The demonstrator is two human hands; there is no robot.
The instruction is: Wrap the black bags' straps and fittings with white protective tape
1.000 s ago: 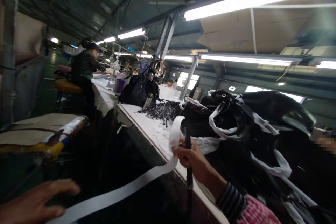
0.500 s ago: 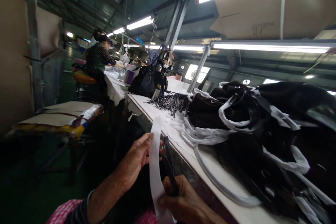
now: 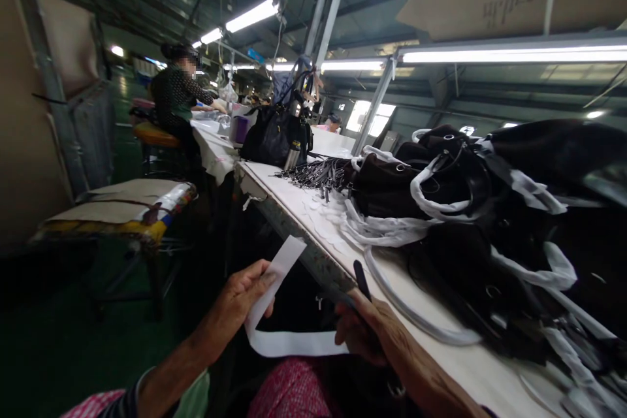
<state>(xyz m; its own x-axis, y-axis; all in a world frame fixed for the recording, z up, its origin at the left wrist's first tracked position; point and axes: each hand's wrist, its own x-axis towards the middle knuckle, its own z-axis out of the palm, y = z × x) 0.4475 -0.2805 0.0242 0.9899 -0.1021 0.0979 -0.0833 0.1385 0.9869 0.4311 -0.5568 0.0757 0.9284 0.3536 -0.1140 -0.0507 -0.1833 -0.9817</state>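
Observation:
My left hand (image 3: 240, 300) pinches a translucent white strip (image 3: 298, 343) between thumb and fingers near its upper end. The strip sags in a bend over my lap and runs across to my right hand (image 3: 367, 333), whose fingers close on its other end. A narrow black strap (image 3: 361, 279) is also in my right hand, and one rounded end sticks up above it. The rest of the strap is partly hidden by the hand and the dark background. Both hands are beside the near edge of the white worktable (image 3: 337, 251).
Black bags (image 3: 450, 268) with white-wrapped handles are heaped on the right. Thin black straps (image 3: 318, 173) with metal fittings lie farther back, near a flask (image 3: 292, 155) and a black handbag (image 3: 267, 137). A padded stool (image 3: 122, 202) stands left; a co-worker (image 3: 174, 95) sits beyond.
My hands have moved apart, the right one going right with the black strap. The white strip has swung from nearly upright into a wide bend between them. The view has shifted slightly.

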